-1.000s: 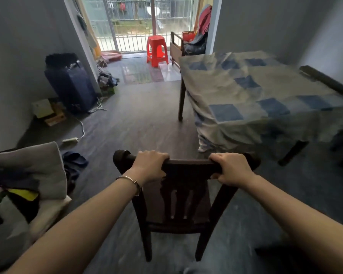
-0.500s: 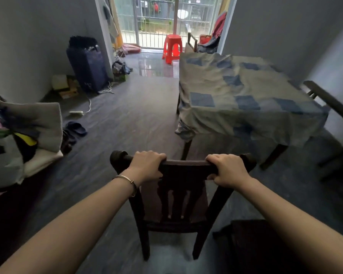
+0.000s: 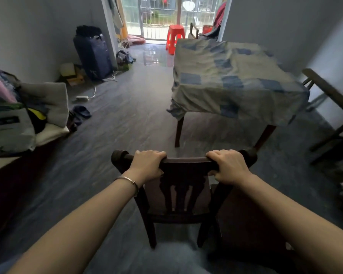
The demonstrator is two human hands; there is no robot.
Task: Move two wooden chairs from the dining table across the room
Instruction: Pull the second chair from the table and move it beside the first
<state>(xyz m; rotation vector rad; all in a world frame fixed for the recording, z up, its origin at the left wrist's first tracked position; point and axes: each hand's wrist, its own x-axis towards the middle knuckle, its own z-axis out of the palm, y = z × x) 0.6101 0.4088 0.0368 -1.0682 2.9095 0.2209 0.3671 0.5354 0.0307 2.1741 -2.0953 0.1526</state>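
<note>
A dark wooden chair [image 3: 181,186] stands right in front of me with its back towards me. My left hand [image 3: 147,165], a thin bracelet at its wrist, grips the left part of the top rail. My right hand [image 3: 229,166] grips the right part of the same rail. Beyond the chair is the dining table [image 3: 230,80], covered by a beige cloth with blue squares. A second wooden chair [image 3: 333,107] stands at the table's right side, cut off by the frame edge.
A sofa piled with bags and cushions [image 3: 24,113] sits at the left. Slippers [image 3: 80,113], a power strip [image 3: 82,98] and a dark suitcase [image 3: 93,54] line the left wall. A red plastic stool [image 3: 174,37] stands by the balcony door. Open grey floor runs between.
The view and the held chair have drawn back from the table, which now lies farther ahead. The second chair at the right has come into view. Both hands keep their grip.
</note>
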